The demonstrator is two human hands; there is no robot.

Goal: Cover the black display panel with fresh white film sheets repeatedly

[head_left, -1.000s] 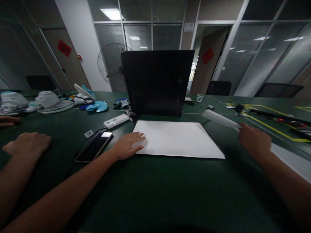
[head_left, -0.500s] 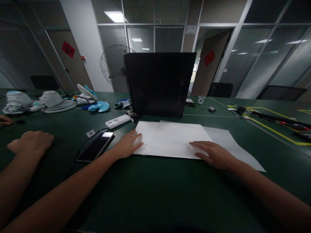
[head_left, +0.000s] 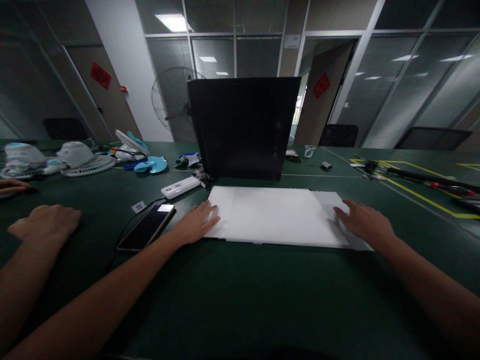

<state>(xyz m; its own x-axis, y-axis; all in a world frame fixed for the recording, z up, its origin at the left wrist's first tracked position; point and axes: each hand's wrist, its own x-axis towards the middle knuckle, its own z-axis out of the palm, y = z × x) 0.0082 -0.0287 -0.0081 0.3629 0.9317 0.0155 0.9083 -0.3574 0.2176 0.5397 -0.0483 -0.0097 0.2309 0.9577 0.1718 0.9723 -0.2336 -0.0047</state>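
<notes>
A white board (head_left: pixel 273 215) lies flat on the green table (head_left: pixel 240 290) in front of me, with a thin white sheet (head_left: pixel 330 205) laid over it and reaching past its right edge. My left hand (head_left: pixel 197 224) rests flat on the board's left edge, fingers spread. My right hand (head_left: pixel 363 222) lies flat on the sheet near its right end, fingers stretched out. Neither hand grips anything.
A black upright panel (head_left: pixel 242 127) stands right behind the board. A phone (head_left: pixel 147 226) on a cable and a white power bank (head_left: pixel 180 187) lie to the left. Another person's fist (head_left: pixel 45 222) rests at far left. Small fan parts (head_left: pixel 86 160) and tools (head_left: pixel 416 175) lie along the back.
My right hand brought a curled sheet from the right, laid it over the board, then slid rightward along it to its right end. My left hand stayed in place.
</notes>
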